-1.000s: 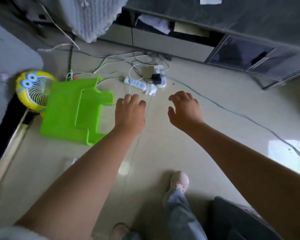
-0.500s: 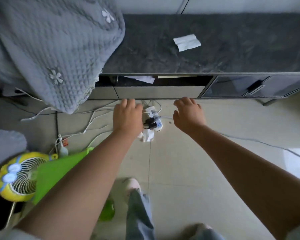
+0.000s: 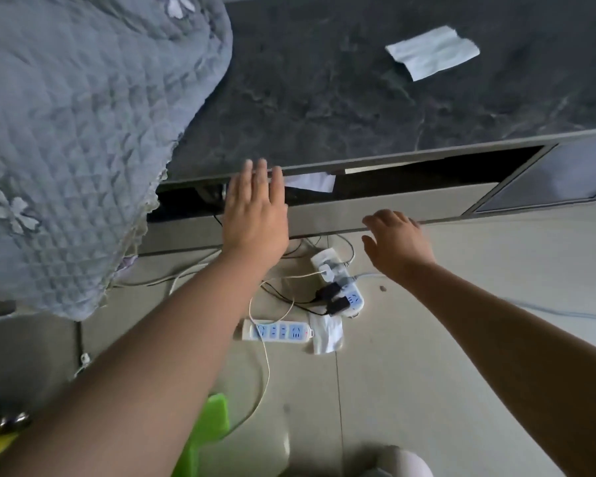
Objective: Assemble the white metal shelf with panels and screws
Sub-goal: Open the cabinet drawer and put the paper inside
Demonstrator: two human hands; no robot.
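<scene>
Both hands reach toward twelve o'clock with nothing held: left hand [image 3: 255, 215] flat-fingered at the cabinet [image 3: 386, 206] opening, right hand [image 3: 398, 247] loosely spread. No shelf parts are in view. Power strips [image 3: 277, 331] and cords underfoot could trip the person.

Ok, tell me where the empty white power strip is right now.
In the head view the empty white power strip lies on the floor tiles, low centre, below the left hand, beside a crumpled white wrapper and just under the second power strip holding black plugs.
</scene>
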